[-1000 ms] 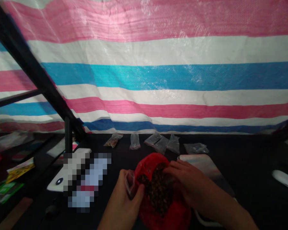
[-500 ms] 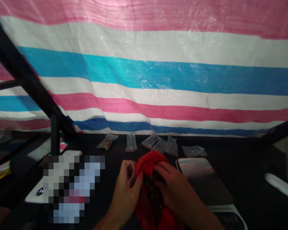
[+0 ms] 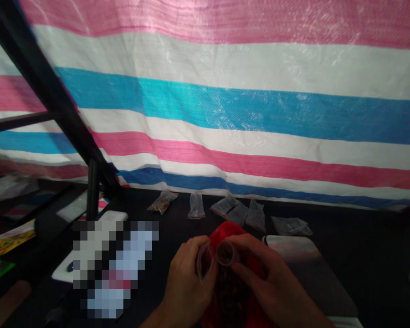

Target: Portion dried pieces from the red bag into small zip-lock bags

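A red plastic bag [image 3: 222, 234] full of dark brown bits sits open on the black table near the front edge. My left hand [image 3: 187, 282] pinches a small clear zip pouch [image 3: 205, 259] at the bag's left rim. My right hand [image 3: 269, 287] is over the bag and holds a small clear round cup [image 3: 224, 253] against the pouch's mouth. Both hands have their fingers closed on what they hold.
Several small clear pouches [image 3: 237, 212] lie in a row at the back of the table, one with brown contents [image 3: 162, 202]. A scale with a metal plate [image 3: 304, 264] stands right of the bag. A striped tarp [image 3: 225, 114] hangs behind. A black frame [image 3: 54, 105] rises at left.
My right hand came up out of the red bag with the small clear cup and brought it to the pouch in my left hand. The view shifted slightly.
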The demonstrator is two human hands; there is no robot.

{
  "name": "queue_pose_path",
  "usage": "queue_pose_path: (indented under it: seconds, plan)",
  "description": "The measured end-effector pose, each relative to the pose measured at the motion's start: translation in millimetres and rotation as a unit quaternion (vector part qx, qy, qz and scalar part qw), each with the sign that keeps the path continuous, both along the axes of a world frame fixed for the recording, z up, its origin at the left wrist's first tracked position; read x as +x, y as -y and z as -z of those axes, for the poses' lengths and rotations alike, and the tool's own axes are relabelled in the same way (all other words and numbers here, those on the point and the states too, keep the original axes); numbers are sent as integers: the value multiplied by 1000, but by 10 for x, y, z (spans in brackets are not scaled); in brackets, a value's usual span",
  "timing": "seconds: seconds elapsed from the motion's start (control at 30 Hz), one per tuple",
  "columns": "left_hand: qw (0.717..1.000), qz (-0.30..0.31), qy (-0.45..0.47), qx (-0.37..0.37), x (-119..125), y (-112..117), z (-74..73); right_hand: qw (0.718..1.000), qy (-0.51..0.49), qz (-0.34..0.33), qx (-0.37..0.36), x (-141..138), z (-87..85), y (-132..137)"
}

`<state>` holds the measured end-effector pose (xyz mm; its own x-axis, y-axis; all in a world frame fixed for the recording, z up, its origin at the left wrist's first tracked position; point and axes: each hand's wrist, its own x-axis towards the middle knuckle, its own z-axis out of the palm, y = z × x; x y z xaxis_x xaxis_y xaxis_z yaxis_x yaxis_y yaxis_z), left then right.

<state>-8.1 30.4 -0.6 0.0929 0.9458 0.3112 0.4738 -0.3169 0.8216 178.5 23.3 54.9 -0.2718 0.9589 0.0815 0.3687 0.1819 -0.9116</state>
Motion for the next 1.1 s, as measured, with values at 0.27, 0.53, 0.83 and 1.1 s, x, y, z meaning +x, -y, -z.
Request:
queue_pose_path:
  seconds: [0.27,0.53,0.83,1.1]
  plan:
    - [996,21,-68,51,-11,16,5,913,179,-88,355,-87,253,107]
    - [998,18,-61,22,0,22,-53,916,204,-59,341,-54,309,101]
    - [998,-33,-49,-25,34,21,-15,925,211,-50,312,99,123,62]
    - [990,-48,89,-98,4,-77,-99,932,322,-118,114,166,-4,-19]
